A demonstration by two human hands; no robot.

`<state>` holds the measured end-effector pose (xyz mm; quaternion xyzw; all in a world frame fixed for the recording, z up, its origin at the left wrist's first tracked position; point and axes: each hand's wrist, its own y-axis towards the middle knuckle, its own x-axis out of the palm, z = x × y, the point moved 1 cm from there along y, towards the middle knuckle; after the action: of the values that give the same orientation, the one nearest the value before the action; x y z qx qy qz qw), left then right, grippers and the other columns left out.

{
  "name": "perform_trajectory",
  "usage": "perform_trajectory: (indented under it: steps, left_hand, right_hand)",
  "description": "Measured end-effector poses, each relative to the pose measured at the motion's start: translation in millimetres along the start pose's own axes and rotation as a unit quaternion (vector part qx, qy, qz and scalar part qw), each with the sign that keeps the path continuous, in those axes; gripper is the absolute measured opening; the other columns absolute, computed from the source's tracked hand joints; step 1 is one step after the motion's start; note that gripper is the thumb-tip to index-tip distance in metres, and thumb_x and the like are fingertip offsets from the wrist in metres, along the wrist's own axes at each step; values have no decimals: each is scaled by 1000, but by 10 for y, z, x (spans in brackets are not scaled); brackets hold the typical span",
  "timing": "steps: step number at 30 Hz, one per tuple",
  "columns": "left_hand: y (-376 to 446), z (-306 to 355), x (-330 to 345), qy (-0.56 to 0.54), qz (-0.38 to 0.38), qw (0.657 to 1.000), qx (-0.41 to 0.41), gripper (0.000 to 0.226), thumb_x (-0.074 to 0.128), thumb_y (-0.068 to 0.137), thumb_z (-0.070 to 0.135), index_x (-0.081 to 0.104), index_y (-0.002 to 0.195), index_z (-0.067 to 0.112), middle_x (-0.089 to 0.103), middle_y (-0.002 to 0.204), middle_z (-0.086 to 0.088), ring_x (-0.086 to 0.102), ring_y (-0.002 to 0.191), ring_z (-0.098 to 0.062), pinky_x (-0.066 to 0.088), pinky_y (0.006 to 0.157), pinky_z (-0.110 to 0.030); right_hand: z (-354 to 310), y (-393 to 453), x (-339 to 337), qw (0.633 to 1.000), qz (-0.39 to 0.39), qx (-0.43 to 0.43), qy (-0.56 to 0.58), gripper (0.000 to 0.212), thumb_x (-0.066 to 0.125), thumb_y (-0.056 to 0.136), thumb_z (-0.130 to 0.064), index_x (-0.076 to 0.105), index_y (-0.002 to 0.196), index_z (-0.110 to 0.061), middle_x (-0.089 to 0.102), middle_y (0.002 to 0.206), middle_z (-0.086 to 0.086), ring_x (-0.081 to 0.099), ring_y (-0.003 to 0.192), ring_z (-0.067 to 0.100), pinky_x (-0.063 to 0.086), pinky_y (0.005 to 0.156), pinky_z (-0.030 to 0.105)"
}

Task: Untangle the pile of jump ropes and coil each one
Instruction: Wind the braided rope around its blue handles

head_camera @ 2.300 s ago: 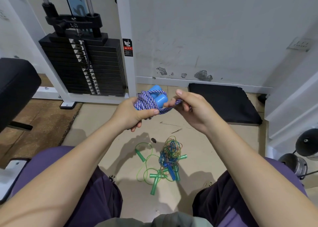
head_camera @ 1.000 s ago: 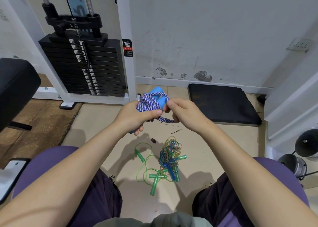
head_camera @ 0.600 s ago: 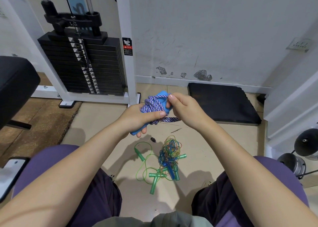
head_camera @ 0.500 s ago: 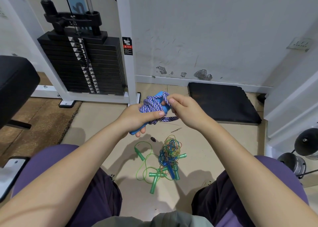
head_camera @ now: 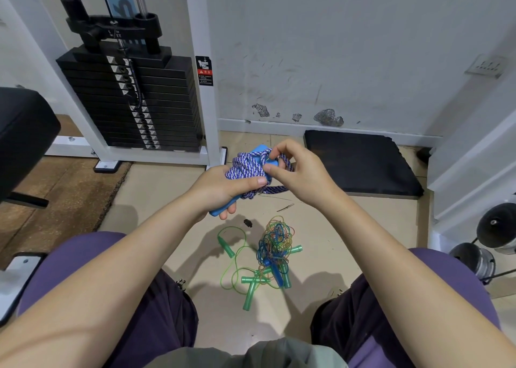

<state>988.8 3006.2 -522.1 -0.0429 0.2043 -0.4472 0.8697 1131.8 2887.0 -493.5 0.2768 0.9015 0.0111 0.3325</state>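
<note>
A purple-and-white braided jump rope (head_camera: pixel 245 169) is wound around its blue handles (head_camera: pixel 222 210), held up in front of me. My left hand (head_camera: pixel 220 190) grips the bundle, thumb pressed across the coils. My right hand (head_camera: pixel 298 172) pinches a strand of the rope at the top of the bundle; a loose loop hangs below it. On the floor between my knees lies a tangled pile of thin ropes (head_camera: pixel 275 246), blue, orange and green, with several green handles (head_camera: pixel 250 292) sticking out.
A weight-stack machine (head_camera: pixel 134 99) with a white frame stands at the back left. A black bench pad (head_camera: pixel 22 133) is at the left edge. A black floor mat (head_camera: pixel 360 163) lies against the wall on the right. Dumbbells (head_camera: pixel 491 244) rest at the far right.
My right hand has carried the rope's loose end from the side of the bundle up over its top. My left hand has tilted the bundle, so a blue handle now shows below it.
</note>
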Motion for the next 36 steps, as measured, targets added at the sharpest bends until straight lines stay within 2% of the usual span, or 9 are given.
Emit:
perform_trajectory:
  steps: [5, 9, 11, 16, 21, 29, 31, 34, 36]
  left_hand:
    - [2, 4, -29, -4, 24, 1000, -5, 36, 76, 78, 55, 64, 81, 21, 56, 43, 8, 48, 33, -10, 37, 33, -20]
    - [12, 2, -60, -19, 50, 998, -16, 39, 77, 78, 52, 65, 83, 16, 55, 43, 7, 48, 33, -11, 37, 33, -21]
    - [21, 24, -93, -21, 75, 997, -23, 39, 78, 78, 51, 64, 81, 14, 54, 40, 7, 45, 30, -9, 34, 32, -18]
    - [67, 69, -282, -54, 150, 987, -5, 38, 82, 75, 47, 60, 73, 17, 53, 47, 1, 43, 30, -11, 33, 31, -19]
    - [42, 41, -226, 8, 117, 992, 39, 47, 86, 68, 47, 62, 100, 23, 69, 65, 0, 51, 39, -16, 39, 34, -25]
    - [-50, 30, -61, 84, 90, 989, 84, 60, 84, 52, 66, 56, 99, 42, 72, 68, 8, 50, 39, -14, 39, 35, -25]
    - [-55, 46, -64, 86, 94, 988, 89, 63, 84, 51, 68, 56, 101, 42, 71, 68, 9, 50, 39, -14, 40, 35, -25]
    - [-67, 59, -79, 104, 102, 985, 90, 70, 82, 47, 71, 55, 106, 44, 68, 65, 14, 52, 38, -15, 42, 35, -26]
    - [-71, 67, -99, 131, 106, 981, 96, 76, 82, 47, 73, 55, 112, 46, 64, 64, 17, 54, 39, -11, 43, 36, -27]
  right_hand:
    - [4, 0, -19, 999, -37, 2, -19, 18, 73, 87, -21, 60, 100, -18, 55, 78, -5, 45, 61, 6, 40, 64, 27]
    - [-15, -11, -24, 999, -52, 11, -9, 17, 58, 96, -13, 43, 99, -19, 63, 80, 3, 47, 45, 3, 37, 49, 21]
    - [-38, -21, -19, 998, -57, 26, 13, 18, 53, 98, -10, 37, 103, -17, 63, 74, 0, 46, 43, 15, 38, 46, 23]
    - [-116, -29, 89, 991, -85, 50, 93, 11, 52, 98, -6, 45, 103, -13, 61, 67, 1, 42, 43, 19, 36, 51, 29]
    - [-76, 17, 50, 989, -16, 74, 128, 13, 64, 93, -9, 53, 91, -16, 65, 66, 10, 45, 34, 3, 37, 44, 20]
    - [14, 42, 28, 996, 28, 60, 52, 15, 74, 84, -17, 63, 80, -26, 60, 75, -2, 43, 47, 3, 34, 50, 23]
    - [20, 39, 24, 994, 55, 71, 56, 19, 76, 82, -15, 62, 83, -28, 58, 79, 0, 43, 49, 9, 36, 53, 25]
    - [4, 21, 15, 989, 65, 96, 87, 33, 76, 82, -14, 56, 105, -25, 62, 78, 6, 50, 38, 16, 40, 42, 23]
    - [2, 12, 13, 990, 56, 106, 72, 27, 76, 83, -17, 58, 104, -21, 65, 78, 9, 54, 36, 16, 37, 38, 18]
